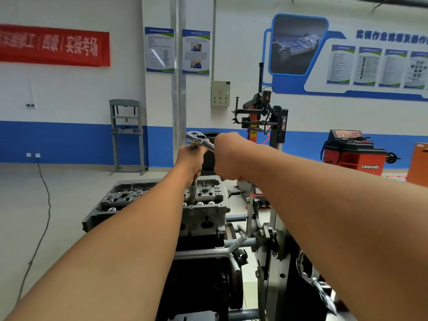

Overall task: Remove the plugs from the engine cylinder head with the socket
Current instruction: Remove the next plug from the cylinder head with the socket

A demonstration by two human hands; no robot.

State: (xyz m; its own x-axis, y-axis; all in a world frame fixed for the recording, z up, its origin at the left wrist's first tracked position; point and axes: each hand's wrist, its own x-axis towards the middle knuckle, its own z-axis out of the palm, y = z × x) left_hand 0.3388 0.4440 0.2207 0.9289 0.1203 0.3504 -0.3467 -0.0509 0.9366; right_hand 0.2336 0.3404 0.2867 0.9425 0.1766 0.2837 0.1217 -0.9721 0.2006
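Observation:
The grey engine cylinder head sits on a stand in front of me, its top face up. A long socket extension stands upright in a plug hole near the head's right end. My left hand grips the upper part of that extension. On top sits the chrome ratchet wrench, its head at the left. My right hand grips the ratchet's handle, which is mostly hidden by the fist. The plug itself is out of sight inside the hole.
The engine stand with its gear and crank handle is to the right of the head. A tyre changer and a red wheel balancer stand behind. A grey press frame stands at the wall. A black cable runs across the floor at left.

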